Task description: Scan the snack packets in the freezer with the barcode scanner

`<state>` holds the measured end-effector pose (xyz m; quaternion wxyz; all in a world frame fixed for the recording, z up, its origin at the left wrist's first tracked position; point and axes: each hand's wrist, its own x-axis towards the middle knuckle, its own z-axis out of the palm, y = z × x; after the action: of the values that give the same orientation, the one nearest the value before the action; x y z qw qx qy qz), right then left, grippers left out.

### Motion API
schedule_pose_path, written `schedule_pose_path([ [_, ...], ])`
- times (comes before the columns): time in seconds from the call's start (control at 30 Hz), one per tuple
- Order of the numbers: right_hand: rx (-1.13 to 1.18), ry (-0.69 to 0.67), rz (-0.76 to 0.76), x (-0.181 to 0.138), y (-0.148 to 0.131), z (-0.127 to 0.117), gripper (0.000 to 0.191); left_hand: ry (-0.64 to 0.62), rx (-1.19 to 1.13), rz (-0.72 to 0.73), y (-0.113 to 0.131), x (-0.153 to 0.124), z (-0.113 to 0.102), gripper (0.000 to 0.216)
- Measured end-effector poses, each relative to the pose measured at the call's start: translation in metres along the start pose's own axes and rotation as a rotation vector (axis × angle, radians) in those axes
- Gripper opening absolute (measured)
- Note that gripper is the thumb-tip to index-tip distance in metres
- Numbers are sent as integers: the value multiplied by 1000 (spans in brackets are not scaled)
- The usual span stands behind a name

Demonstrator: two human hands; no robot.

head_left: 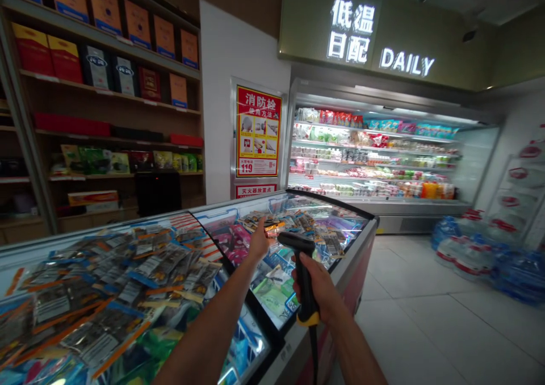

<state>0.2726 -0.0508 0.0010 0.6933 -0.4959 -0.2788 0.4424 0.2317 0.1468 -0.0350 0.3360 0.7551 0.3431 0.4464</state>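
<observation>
My right hand [321,291] is wrapped round the grip of a black handheld barcode scanner [300,263] with a yellow band at its base, its head pointing left over a chest freezer [357,260]. My left hand [259,240] reaches forward over the freezer's glass lid and pinches a small orange-edged packet [273,227] among several similar packets lying on the glass.
Many grey and orange packets [106,283] cover the freezer's left lid. Wooden shelves [106,90] with boxes stand at the left. An open chilled cabinet [374,158] fills the back wall. Shrink-wrapped water bottle packs [489,260] sit on the tiled floor at right.
</observation>
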Motion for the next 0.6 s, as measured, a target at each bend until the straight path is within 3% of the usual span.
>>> schedule_pose_path([
  [0.13,-1,8,-11,-1,-1,6,37,-9,36,-19,0,-3,-15,79],
  [0.4,-10,-34,-7,0,0,18,35,-60,-152,-77,-3,-4,-27,70],
  [0.5,-3,-17,-5,4,3,17,34,-32,-116,-94,-6,-2,-38,68],
  [0.6,6,-15,-2,8,5,17,33,53,17,-117,-15,3,-63,64],
])
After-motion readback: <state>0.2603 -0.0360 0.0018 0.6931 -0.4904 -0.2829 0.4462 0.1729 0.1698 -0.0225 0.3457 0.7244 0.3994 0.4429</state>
